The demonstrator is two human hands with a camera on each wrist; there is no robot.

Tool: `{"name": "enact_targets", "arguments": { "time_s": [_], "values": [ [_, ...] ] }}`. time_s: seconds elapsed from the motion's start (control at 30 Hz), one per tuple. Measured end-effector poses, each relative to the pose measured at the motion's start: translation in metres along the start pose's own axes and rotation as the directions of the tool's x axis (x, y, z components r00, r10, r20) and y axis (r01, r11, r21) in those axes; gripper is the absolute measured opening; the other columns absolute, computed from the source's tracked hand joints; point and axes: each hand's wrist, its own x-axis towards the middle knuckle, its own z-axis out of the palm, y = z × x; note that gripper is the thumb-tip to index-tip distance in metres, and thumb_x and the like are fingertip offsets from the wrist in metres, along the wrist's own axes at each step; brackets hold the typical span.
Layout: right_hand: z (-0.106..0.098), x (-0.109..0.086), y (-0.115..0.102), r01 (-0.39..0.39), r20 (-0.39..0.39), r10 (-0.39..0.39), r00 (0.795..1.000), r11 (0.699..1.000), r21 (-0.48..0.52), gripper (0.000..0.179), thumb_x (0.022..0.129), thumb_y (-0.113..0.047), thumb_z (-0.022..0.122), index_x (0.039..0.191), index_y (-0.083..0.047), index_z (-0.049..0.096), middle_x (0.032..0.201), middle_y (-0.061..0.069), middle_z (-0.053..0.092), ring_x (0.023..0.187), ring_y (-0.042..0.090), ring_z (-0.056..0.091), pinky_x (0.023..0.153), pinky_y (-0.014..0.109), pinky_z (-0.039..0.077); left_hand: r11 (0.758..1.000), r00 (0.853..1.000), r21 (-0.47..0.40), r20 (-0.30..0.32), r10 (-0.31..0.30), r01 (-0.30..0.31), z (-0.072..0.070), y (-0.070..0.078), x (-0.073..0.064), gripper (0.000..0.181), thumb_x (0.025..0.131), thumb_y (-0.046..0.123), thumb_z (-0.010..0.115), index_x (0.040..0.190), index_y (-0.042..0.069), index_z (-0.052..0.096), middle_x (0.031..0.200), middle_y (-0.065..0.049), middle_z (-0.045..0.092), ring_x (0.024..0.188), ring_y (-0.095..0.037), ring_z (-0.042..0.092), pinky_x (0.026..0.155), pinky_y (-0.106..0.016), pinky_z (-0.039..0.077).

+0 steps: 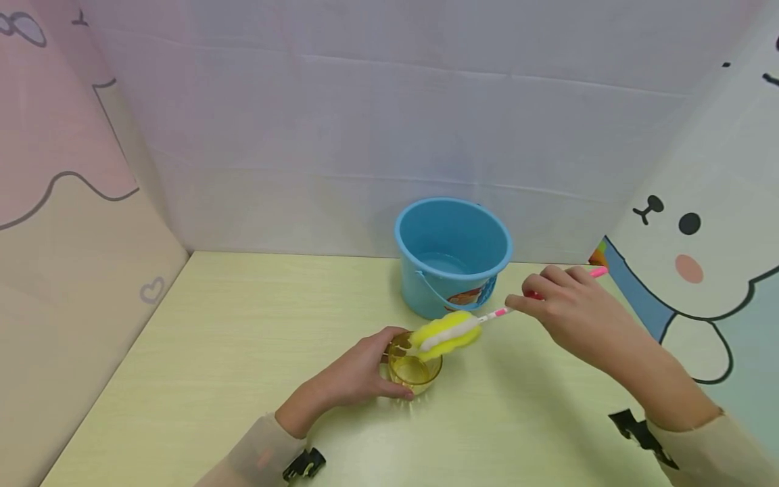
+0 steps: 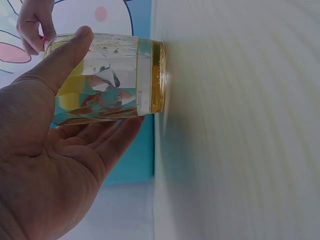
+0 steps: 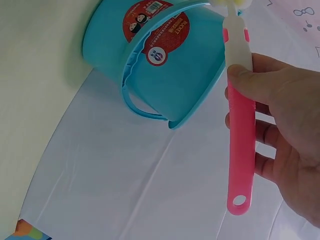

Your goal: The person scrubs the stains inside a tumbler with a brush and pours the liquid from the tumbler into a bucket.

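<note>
My left hand (image 1: 368, 370) grips an amber-tinted clear glass cup (image 1: 415, 387), thumb on the near side and fingers around the far side. The cup stands upright on the table, its faceted wall clear in the left wrist view. In my right hand (image 1: 575, 321) is a cup brush with a yellow and white sponge head (image 1: 453, 333) and a pink and white handle (image 3: 241, 135). My thumb and fingers pinch that handle near its white section. The sponge head slants over the cup's far rim; whether its tip dips inside, I cannot tell.
A light blue bucket (image 1: 420, 287) with a hanging handle and a red label stands just behind the cup, close to the back wall sheet (image 1: 304, 210). The pale wood-grain table (image 1: 243, 338) spreads out to the left. Printed cartoon panels (image 1: 724, 270) flank both sides.
</note>
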Motion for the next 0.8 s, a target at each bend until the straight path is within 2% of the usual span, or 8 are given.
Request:
{"name": "enact_targets", "arguments": {
  "time_s": [0.17, 0.43, 0.8],
  "values": [
    [0.003, -0.004, 0.000, -0.036, 0.037, 0.034, 0.999, 0.999, 0.036, 0.052, 0.074, 0.001, 0.095, 0.118, -0.021, 0.077, 0.102, 0.005, 0.068, 0.098, 0.032, 0.062, 0.076, 0.046, 0.054, 1.000, 1.000, 0.009, 0.000, 0.000, 0.000, 0.000, -0.001, 0.000, 0.091, 0.077, 0.029, 0.099, 0.151, 0.011, 0.049, 0.138, -0.004, 0.064, 0.126, -0.019, 0.060, 0.109, -0.040, 0.049],
    [0.011, -0.013, 0.005, -0.031, -0.035, 0.034, 0.999, 0.997, 0.076, 0.047, 0.074, -0.003, 0.095, 0.115, -0.020, 0.079, 0.098, 0.003, 0.066, 0.093, 0.029, 0.062, 0.070, 0.043, 0.052, 1.000, 1.000, 0.028, -0.003, -0.006, 0.006, -0.001, 0.000, 0.000, 0.093, 0.077, 0.032, 0.099, 0.152, 0.011, 0.048, 0.138, -0.003, 0.063, 0.127, -0.018, 0.059, 0.110, -0.041, 0.049],
    [0.016, -0.022, 0.012, -0.068, -0.063, 0.076, 0.995, 0.991, 0.117, 0.047, 0.073, -0.004, 0.094, 0.115, -0.019, 0.080, 0.098, 0.002, 0.068, 0.093, 0.028, 0.063, 0.069, 0.045, 0.053, 0.999, 1.000, 0.036, -0.003, -0.012, 0.012, -0.002, 0.002, 0.000, 0.094, 0.077, 0.033, 0.099, 0.152, 0.010, 0.047, 0.138, -0.003, 0.063, 0.128, -0.019, 0.059, 0.110, -0.041, 0.049]
  ]
}}
